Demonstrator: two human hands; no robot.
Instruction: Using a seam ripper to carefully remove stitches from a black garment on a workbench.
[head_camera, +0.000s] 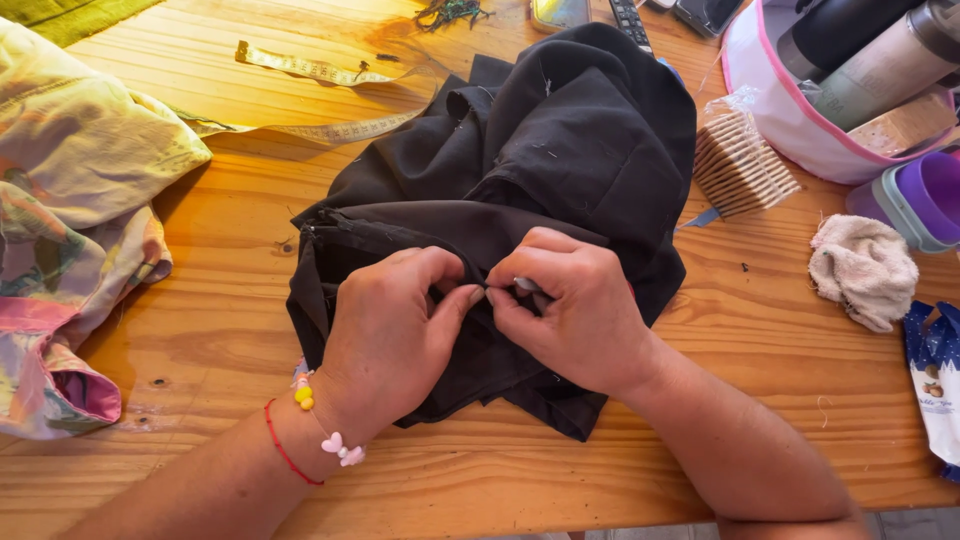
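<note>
1. While the 2 hands work at the centre, the far left of the wooden table (230, 250) carries a crumpled floral cloth (70, 230), pale yellow and pink, well apart from the work.
2. A yellow measuring tape (320, 72) lies loose behind it, running toward the black fabric (560, 150).
3. The black fabric sits bunched mid-table, with its near edge folded under both hands.
4. The left hand (390, 335), with a red cord and a beaded bracelet at the wrist, pinches a fold of the black fabric between thumb and fingers.
5. The right hand (575, 315) is closed on the same fold, fingertips touching those of the left. A small pale object shows between its fingers; what it is cannot be told.
6. Step in hand, as judged: fine work at 1 spot on the folded edge, either picking or stitching a seam.
7. Next move calls for: a steady pinch from the left hand, taut cloth, and short, controlled motion from the right.
8. To the right lie a stack of crackers (742, 165), a pink-rimmed bag (790, 120) and a crumpled towel (862, 268).
</note>
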